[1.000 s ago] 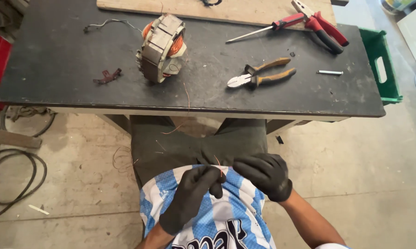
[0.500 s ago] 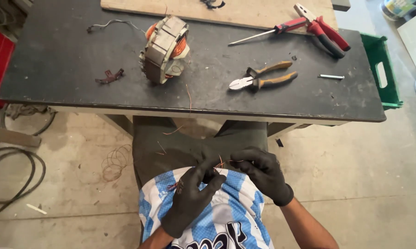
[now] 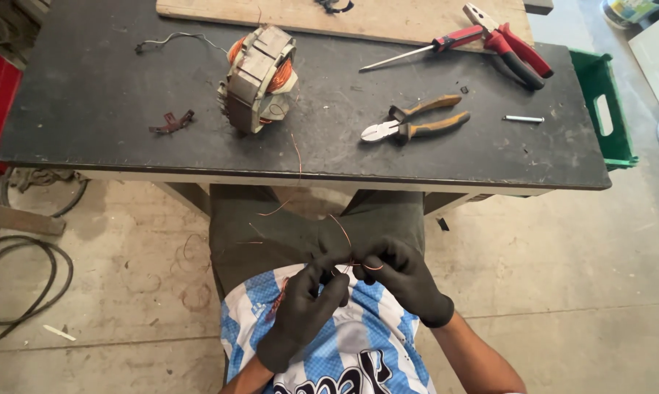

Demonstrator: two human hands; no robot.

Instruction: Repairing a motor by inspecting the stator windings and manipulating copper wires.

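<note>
Both my hands wear black gloves and meet over my lap, below the table's front edge. My left hand [image 3: 305, 306] and my right hand [image 3: 402, 276] pinch a thin copper wire [image 3: 342, 232] between their fingertips. The wire curls up from my fingers, and another strand runs from the table edge toward a motor stator [image 3: 258, 76] with copper windings that lies on the black table [image 3: 110, 109].
On the table lie orange-handled cutting pliers [image 3: 417, 122], a red-handled screwdriver [image 3: 424, 49], red pliers [image 3: 508, 40], a small metal pin [image 3: 523, 118] and a dark clip [image 3: 171, 122]. A wooden board [image 3: 388, 16] lies at the back. A green crate [image 3: 603, 109] stands at the right, cables [image 3: 23, 281] on the floor at left.
My hands have shifted slightly on the wire and stayed over my lap; the wire's free loop now stands higher. The view has drifted a little.
</note>
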